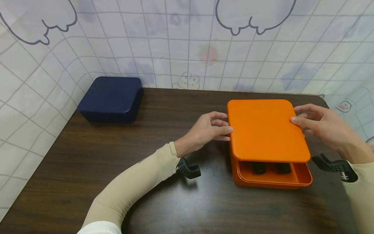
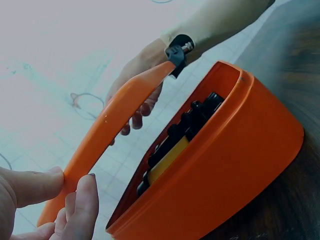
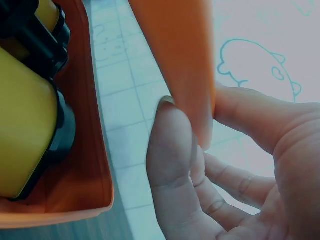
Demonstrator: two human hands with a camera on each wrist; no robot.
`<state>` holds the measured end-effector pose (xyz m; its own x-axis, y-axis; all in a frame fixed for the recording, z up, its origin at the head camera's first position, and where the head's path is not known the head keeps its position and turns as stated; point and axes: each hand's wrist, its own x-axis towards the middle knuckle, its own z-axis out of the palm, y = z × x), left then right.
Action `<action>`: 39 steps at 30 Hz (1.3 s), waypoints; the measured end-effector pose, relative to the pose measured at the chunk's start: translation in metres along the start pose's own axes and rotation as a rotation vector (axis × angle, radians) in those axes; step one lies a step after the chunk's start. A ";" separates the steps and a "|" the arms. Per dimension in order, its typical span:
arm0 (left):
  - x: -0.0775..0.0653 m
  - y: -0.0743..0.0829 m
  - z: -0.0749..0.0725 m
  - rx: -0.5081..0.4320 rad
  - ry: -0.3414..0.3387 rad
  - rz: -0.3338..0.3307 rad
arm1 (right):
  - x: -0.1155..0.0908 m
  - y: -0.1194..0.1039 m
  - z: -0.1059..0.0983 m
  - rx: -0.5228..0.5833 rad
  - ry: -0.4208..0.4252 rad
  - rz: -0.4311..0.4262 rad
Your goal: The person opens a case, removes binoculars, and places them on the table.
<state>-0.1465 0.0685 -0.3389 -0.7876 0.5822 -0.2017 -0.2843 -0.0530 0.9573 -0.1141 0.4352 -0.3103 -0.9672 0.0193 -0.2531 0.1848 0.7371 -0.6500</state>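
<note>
An orange lid point(image 1: 266, 130) is raised above an orange box point(image 1: 271, 184), tilted, with a gap between them in the left wrist view. My left hand point(image 1: 208, 130) pinches the lid's left edge between thumb and fingers. At the opposite edge my right hand point(image 1: 327, 125) grips it, thumb on top and fingers below, as the right wrist view also shows. Inside the box lie yellow-and-black items point(image 3: 27, 120); only their dark ends show under the lid in the head view.
A closed dark blue case point(image 1: 111, 97) stands at the back left of the dark wooden table point(image 1: 163, 208). Grid-patterned sheeting point(image 1: 163, 48) rises behind and at both sides. A black wrist mount point(image 1: 189, 170) sticks out beneath my left wrist.
</note>
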 end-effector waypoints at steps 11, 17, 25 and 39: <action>0.006 0.005 -0.007 0.005 0.032 0.014 | 0.014 -0.009 -0.004 0.038 -0.011 -0.016; 0.010 0.008 -0.012 0.023 0.042 0.030 | 0.017 -0.010 -0.006 0.026 -0.035 -0.035; 0.013 0.010 -0.017 0.046 0.045 0.044 | 0.018 -0.013 -0.009 0.041 -0.076 -0.037; 0.021 0.014 -0.028 0.049 0.061 0.081 | 0.028 -0.016 -0.013 0.071 -0.074 -0.063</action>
<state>-0.1818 0.0575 -0.3354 -0.8392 0.5270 -0.1339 -0.1923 -0.0574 0.9797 -0.1462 0.4330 -0.2978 -0.9623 -0.0779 -0.2605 0.1380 0.6853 -0.7150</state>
